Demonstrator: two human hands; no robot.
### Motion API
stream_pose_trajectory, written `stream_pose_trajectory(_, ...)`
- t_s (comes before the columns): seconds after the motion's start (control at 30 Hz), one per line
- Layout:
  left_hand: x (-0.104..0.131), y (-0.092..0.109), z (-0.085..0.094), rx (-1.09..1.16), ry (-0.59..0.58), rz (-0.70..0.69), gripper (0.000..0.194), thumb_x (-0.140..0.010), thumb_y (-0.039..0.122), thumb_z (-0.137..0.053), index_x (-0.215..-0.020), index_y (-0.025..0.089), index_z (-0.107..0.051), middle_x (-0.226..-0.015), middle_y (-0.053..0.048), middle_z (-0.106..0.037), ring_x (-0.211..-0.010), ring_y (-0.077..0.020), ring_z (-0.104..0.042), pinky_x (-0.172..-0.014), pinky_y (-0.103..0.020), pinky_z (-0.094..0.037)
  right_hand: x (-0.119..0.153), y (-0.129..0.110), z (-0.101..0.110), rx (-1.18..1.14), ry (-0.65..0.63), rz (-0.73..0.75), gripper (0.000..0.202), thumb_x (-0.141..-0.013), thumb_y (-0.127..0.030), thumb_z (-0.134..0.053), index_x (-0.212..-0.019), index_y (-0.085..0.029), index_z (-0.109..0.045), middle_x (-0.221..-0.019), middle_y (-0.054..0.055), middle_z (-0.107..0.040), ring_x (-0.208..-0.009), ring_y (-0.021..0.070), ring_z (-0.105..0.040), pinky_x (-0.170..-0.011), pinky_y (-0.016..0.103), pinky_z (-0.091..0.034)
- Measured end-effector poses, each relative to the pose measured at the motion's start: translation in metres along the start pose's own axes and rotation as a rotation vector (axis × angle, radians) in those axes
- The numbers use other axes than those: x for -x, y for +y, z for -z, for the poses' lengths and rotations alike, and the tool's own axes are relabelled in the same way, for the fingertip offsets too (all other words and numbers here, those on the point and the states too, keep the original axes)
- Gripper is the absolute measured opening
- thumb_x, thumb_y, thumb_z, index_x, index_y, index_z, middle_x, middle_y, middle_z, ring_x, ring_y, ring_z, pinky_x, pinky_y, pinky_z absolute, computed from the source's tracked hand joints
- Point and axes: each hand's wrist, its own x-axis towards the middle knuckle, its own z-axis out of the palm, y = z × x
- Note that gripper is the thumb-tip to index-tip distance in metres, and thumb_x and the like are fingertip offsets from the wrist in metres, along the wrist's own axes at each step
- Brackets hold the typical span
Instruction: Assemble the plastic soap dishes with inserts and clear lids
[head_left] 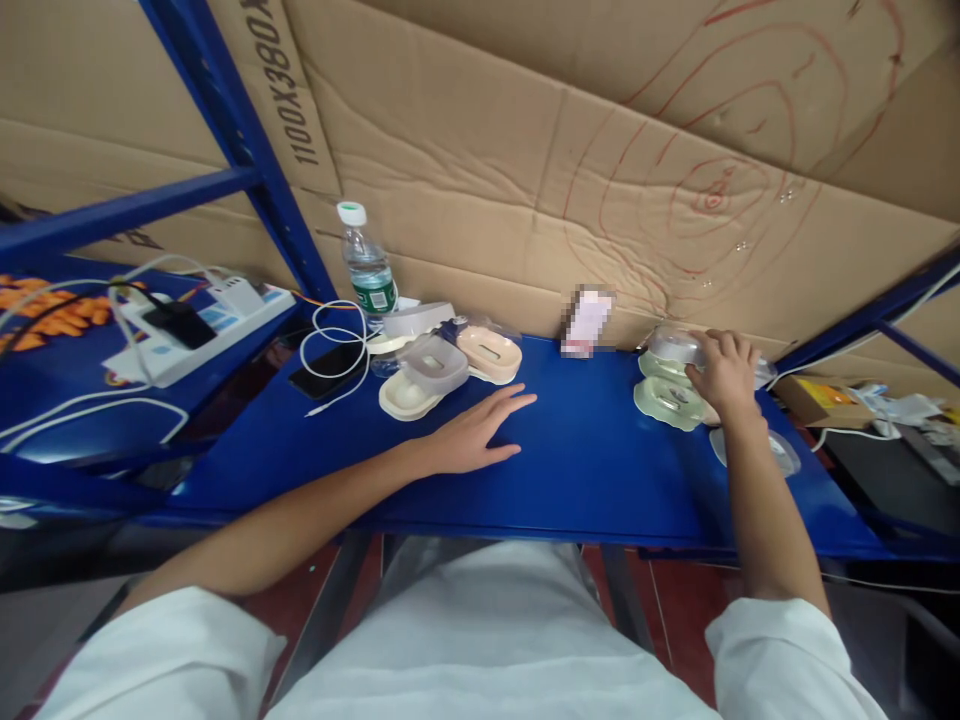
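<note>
Over the blue table (570,450), my left hand (476,435) has its fingers spread and holds nothing. Close by it lie a peach oval dish (491,352), a grey-lilac dish (435,362) and a cream dish (409,397). My right hand (727,372) reaches over the dish parts at the right, its fingers bent downward; whatever is under them is hidden. Left of that hand are a pale green dish (667,400) and a clear piece (673,347). A clear oval piece (784,455) lies partly behind my right wrist.
A water bottle (369,265) stands at the back left, beside a dark phone (328,372) and a white cable. A blurred pink card (589,322) leans against the cardboard. Power strip (199,335) at left, blue frame posts both sides, small box (832,402) at right.
</note>
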Motion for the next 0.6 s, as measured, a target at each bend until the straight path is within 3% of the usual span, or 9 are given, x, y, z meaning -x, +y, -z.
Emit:
stream_pose_trajectory(0.13, -0.001, 0.001, 0.001, -0.059, -0.012, -0.003, 0.073, -0.105, 0.034, -0.065, -0.17, 0.03, -0.032, -0.179, -0.013, -0.028, -0.165, -0.032, -0.034, -0.134, -0.053, -0.035, -0.004, 0.01, -0.025, -0.009, -0.042, -0.022, 0.054, -0.097, -0.023, -0.062, -0.15, -0.011, -0.065, -0.141, 0.028, -0.064, -0.124, 0.0373, -0.054, -0.095, 0.049, -0.035)
stream_pose_trajectory(0.27, -0.001, -0.001, 0.0, -0.097, 0.006, -0.031, 0.068, -0.105, 0.032, -0.066, -0.168, 0.028, -0.039, -0.178, -0.014, -0.031, -0.164, -0.0321, -0.036, -0.134, -0.053, -0.036, -0.004, 0.014, -0.035, -0.104, -0.07, -0.039, 0.053, -0.101, -0.027, -0.056, -0.149, -0.008, -0.065, -0.138, 0.03, -0.064, -0.115, 0.0348, -0.055, -0.089, 0.046, -0.035)
stream_pose_trajectory(0.43, -0.001, -0.003, -0.002, -0.137, -0.005, -0.077, 0.061, -0.104, 0.032, -0.068, -0.162, 0.03, -0.049, -0.178, -0.014, -0.03, -0.163, -0.0355, -0.037, -0.132, -0.057, -0.039, 0.0, 0.016, -0.027, -0.156, -0.113, -0.067, 0.049, -0.104, -0.034, -0.053, -0.146, -0.012, -0.067, -0.136, 0.029, -0.064, -0.114, 0.0345, -0.055, -0.088, 0.046, -0.035)
stream_pose_trajectory(0.6, -0.002, -0.008, -0.003, -0.203, 0.023, -0.138, 0.051, -0.106, 0.031, -0.065, -0.155, 0.025, -0.057, -0.172, -0.017, -0.039, -0.158, -0.037, -0.043, -0.128, -0.059, -0.042, 0.022, -0.013, -0.007, -0.088, -0.086, -0.08, 0.055, -0.105, -0.042, -0.053, -0.154, -0.017, -0.058, -0.15, 0.023, -0.061, -0.128, 0.0365, -0.056, -0.099, 0.048, -0.041)
